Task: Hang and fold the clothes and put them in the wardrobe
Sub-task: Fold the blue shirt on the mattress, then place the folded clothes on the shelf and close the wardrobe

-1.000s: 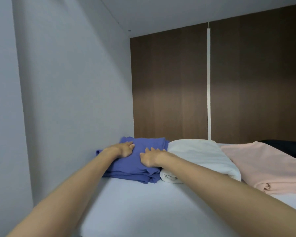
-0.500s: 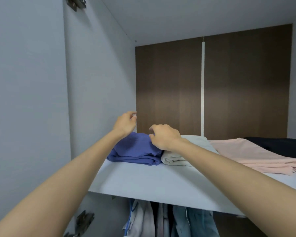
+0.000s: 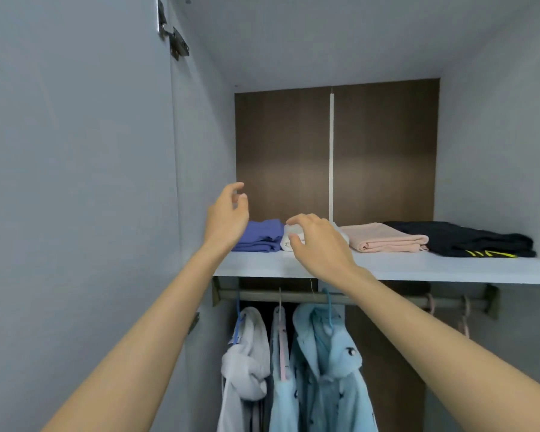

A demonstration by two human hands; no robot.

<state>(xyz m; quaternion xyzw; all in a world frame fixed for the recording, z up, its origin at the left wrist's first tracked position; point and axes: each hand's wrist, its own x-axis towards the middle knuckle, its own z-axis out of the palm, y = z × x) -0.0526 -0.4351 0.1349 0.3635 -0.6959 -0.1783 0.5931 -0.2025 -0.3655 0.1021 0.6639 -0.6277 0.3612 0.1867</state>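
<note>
Four garments, from the purple one [image 3: 262, 236] at 9 o'clock to the black one [image 3: 468, 241] at 3 o'clock, lie folded side by side on the wardrobe shelf [image 3: 418, 269], probably to save room, while the left hand [image 3: 226, 219] and the right hand [image 3: 318, 244] hover near it, fingers loosely spread, holding nothing.

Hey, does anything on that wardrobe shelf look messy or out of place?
Nothing stands out. The purple garment, white garment, pink garment and black garment lie folded side by side on the shelf, none over its front edge. The left hand and right hand hold nothing.
</note>
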